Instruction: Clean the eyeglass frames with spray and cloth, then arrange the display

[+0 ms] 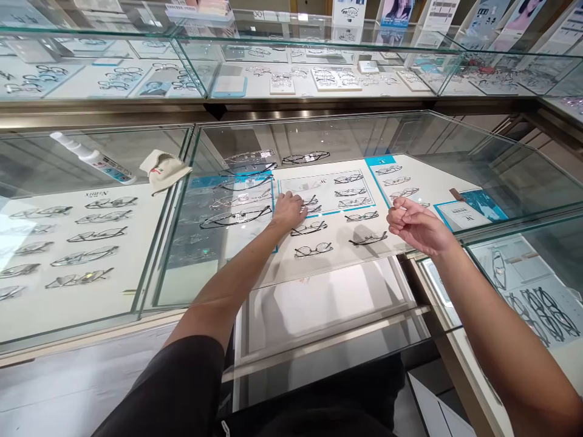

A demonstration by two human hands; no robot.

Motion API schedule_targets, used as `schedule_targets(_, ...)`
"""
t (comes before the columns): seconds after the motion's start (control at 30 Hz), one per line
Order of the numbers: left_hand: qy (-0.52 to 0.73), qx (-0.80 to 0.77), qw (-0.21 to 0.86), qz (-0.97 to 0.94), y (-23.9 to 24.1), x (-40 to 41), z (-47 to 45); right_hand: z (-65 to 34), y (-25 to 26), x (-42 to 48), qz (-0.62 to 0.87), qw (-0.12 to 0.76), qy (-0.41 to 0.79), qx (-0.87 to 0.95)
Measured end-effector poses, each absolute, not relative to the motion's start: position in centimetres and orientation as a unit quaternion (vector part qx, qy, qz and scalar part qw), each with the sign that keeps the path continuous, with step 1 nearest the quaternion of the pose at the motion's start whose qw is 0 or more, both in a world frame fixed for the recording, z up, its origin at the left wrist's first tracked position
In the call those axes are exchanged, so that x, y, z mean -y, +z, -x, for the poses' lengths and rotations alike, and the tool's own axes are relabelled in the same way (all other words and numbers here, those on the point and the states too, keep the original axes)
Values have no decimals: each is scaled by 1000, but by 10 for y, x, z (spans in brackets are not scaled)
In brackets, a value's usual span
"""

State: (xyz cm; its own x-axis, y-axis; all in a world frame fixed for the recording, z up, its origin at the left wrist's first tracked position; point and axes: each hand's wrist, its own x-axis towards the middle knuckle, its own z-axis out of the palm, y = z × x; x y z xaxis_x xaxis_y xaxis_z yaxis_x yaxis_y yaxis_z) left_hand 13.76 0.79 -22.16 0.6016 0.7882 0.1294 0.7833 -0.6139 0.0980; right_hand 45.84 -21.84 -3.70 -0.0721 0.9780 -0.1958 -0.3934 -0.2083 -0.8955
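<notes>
My left hand [289, 210] reaches inside an open glass display case [410, 130] and rests on a pair of eyeglasses [311, 204] lying on the white display board [339, 246]; its fingers curl over the frame. My right hand [415, 226] hovers above the board's right side, fingers curled loosely together, with nothing visible in them. Several other eyeglass frames lie in rows around both hands, the nearest being a dark pair [368, 238] below the right hand and another [308, 229] just under the left.
A folded cloth [163, 170] and a spray bottle [93, 158] lie on the left case's glass top. More glass cases with eyeglasses stand behind and to the right [542, 309]. A small sign card [461, 215] sits in the case at right.
</notes>
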Motion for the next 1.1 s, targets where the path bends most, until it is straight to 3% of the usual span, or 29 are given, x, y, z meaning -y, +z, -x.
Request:
schedule_targets(0.57,62,-446,-5,-893,-221,-22,-148,-461,-39,217,420,520,661,341)
schedule_targets(1.1,93,-454,48,-885,-203,-9,-155,-465,-50,211,403,531,650,364)
